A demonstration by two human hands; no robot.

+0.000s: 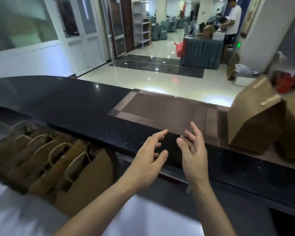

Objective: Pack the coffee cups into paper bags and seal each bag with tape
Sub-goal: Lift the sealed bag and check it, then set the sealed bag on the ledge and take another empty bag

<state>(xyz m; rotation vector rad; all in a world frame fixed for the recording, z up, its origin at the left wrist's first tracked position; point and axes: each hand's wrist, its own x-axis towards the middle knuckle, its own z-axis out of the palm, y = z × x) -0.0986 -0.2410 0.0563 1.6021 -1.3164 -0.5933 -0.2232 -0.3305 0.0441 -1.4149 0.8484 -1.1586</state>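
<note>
Seemingly between bags: left hand [148, 160] and right hand [193, 150] hover empty, fingers loose, above the glossy black table [92, 116]; next, fetch a handled brown paper bag [85, 181] from the left.

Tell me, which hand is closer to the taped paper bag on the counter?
Right. The right hand is open, left of the taped paper bag; the left hand is beyond it, farther left.

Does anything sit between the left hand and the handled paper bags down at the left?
Nothing visible does. The left hand hovers open over the black counter, and the row of paper bags stands just to its left, below the counter's edge, with open space between.
</note>
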